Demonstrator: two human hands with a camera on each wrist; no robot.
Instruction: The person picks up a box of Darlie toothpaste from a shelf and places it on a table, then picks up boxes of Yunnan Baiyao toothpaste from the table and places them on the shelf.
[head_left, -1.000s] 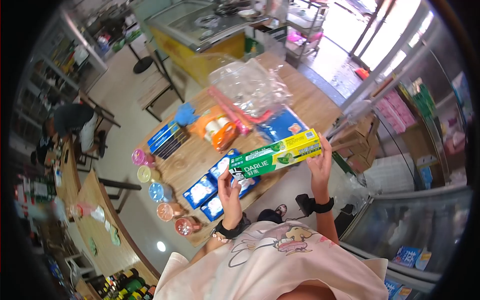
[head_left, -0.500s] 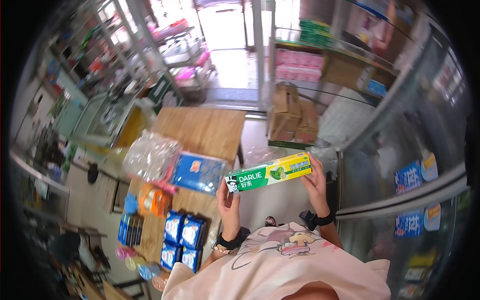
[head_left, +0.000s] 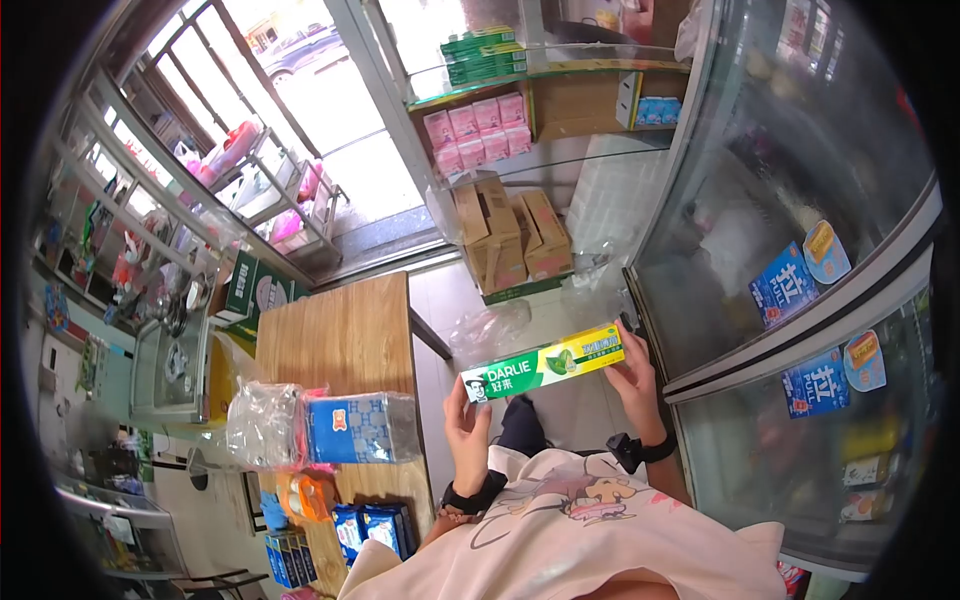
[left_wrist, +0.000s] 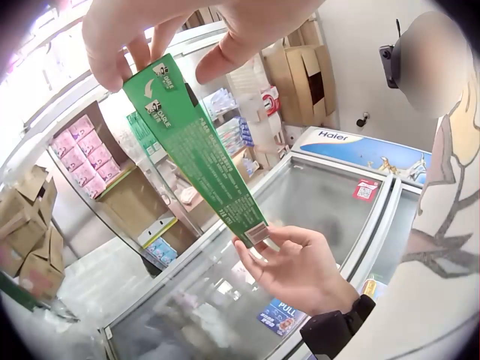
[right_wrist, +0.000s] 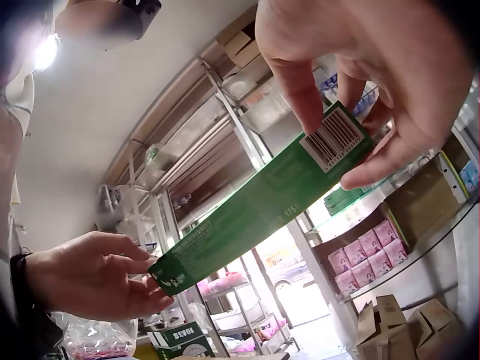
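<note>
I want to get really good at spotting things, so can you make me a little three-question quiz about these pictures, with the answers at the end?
1. True or false: the left hand and the right hand both hold the DARLIE toothpaste box.
2. What colour are the packs below the stacked green boxes? a) black b) pink c) orange
3. Fill in the missing word: the barcode is near the end of the toothpaste box held by the ____ hand.

Key: 1. True. 2. b, pink. 3. right.
</note>
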